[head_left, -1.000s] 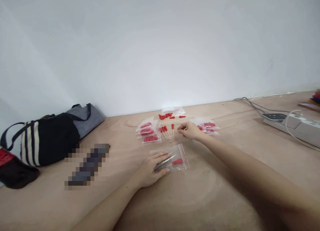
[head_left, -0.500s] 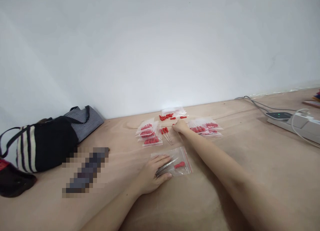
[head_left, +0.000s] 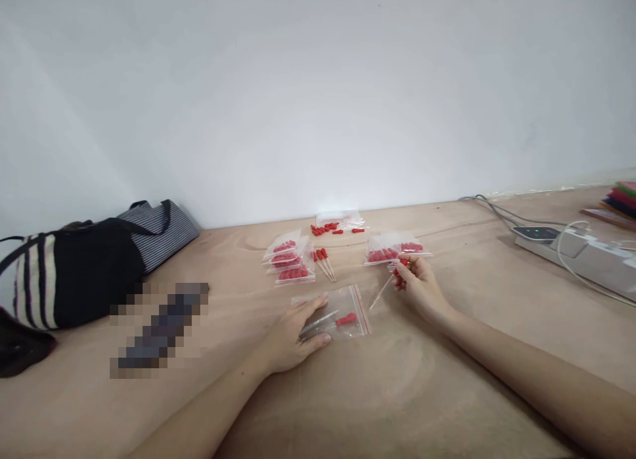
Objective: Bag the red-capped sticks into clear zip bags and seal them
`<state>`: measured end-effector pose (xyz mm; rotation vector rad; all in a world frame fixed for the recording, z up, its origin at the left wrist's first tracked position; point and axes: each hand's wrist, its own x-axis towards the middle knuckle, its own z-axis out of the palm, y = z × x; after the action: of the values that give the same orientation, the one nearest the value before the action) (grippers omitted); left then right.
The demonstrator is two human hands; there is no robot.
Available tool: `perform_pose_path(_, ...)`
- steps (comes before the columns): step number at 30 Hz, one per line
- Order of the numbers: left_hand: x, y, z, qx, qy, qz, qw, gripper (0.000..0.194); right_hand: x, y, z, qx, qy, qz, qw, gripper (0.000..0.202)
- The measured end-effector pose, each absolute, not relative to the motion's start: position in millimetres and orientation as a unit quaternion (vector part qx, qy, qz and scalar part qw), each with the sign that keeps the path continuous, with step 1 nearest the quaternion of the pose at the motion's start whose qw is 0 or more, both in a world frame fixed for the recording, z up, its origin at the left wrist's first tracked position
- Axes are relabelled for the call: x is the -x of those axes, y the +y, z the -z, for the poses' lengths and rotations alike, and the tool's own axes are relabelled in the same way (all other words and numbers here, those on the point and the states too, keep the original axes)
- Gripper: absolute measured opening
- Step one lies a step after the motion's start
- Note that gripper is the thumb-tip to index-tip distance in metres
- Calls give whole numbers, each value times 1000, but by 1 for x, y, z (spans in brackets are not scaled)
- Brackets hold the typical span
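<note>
My left hand (head_left: 297, 333) rests on a clear zip bag (head_left: 358, 308), thumb and fingers spread over its left part. Inside the bag lies a dropper with a red bulb (head_left: 346, 319). To the right, my right hand (head_left: 416, 281) pinches another red-bulb dropper (head_left: 382, 291) by its bulb, the thin tube pointing down and left. Several loose droppers (head_left: 324, 263) lie beyond the bag. Stacked filled bags (head_left: 294, 273) are at the left, and more filled bags (head_left: 397, 248) lie just beyond my right hand.
Small red bulbs (head_left: 324, 229) lie near the wall beside some flat clear bags (head_left: 348, 218). A black and striped bag (head_left: 99, 267) and a blurred dark object (head_left: 161, 330) are at the left. A power strip (head_left: 581, 254) with cables stands right.
My right hand has moved right and nearer, bringing a dropper with it. My left hand stays on the zip bag. The view has shifted slightly.
</note>
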<state>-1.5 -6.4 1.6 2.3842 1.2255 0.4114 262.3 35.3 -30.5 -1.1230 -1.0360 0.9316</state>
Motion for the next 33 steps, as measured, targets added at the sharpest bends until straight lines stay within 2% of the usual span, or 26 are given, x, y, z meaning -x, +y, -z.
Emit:
perform_pose_path(6,1,-6,-1,-859,437,-147,222,57,-238,33,34,464,-403,-478,627,36)
perform_pose_path(11,1,-5,0,-860,432,-156,224,58,-229,20,33,447,-469,-541,536,35)
perform_pose_path(16,2,-4,4,-859,426,-169,228,63,-229,14,28,464,-581,-531,406,35)
perform_pose_path(26,3,-5,2,-859,427,-161,233,64,-219,26,28,445,-632,-521,362,23)
perform_pose_path(31,3,-4,3,-859,429,-159,229,64,-232,50,22,441,-649,-551,283,23)
perform_pose_path(33,3,-3,2,-858,433,-160,226,64,-232,67,17,478,-653,-511,289,18)
